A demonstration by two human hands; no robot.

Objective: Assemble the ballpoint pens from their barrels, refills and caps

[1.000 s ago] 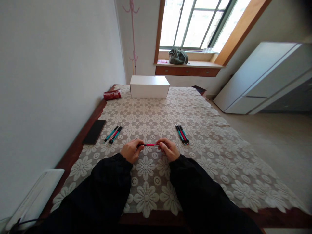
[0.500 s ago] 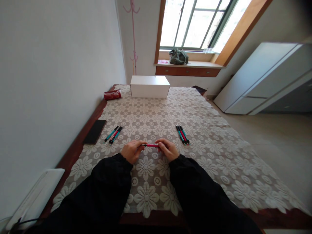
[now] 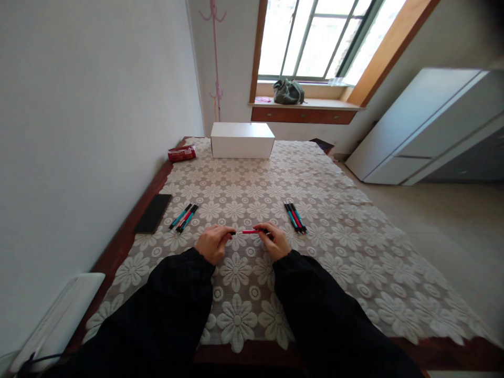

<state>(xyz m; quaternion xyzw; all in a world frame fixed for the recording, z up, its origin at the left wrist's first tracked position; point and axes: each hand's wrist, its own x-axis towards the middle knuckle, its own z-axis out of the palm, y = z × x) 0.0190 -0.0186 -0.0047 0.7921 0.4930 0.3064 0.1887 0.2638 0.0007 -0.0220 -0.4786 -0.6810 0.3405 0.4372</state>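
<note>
- above the lace tablecloth [image 3: 338,252], just over its near middle, a red pen [image 3: 250,231] lies level between both hands.
- the left hand [image 3: 212,244] pinches the pen's dark left end with its fingertips.
- the right hand [image 3: 276,242] grips the right end, fingers curled round it.
- a left bundle of pens [image 3: 183,217] lies beside a black phone [image 3: 153,212]; a right bundle of pens [image 3: 295,216] lies just beyond the right hand.
- a white box [image 3: 242,140] stands at the far edge.

The red pen [image 3: 250,231] with dark ends lay level and crosswise just above the flowered tablecloth [image 3: 244,194], pinched at each end between the fingertips of the left hand [image 3: 213,244] and the right hand [image 3: 276,242].
</note>
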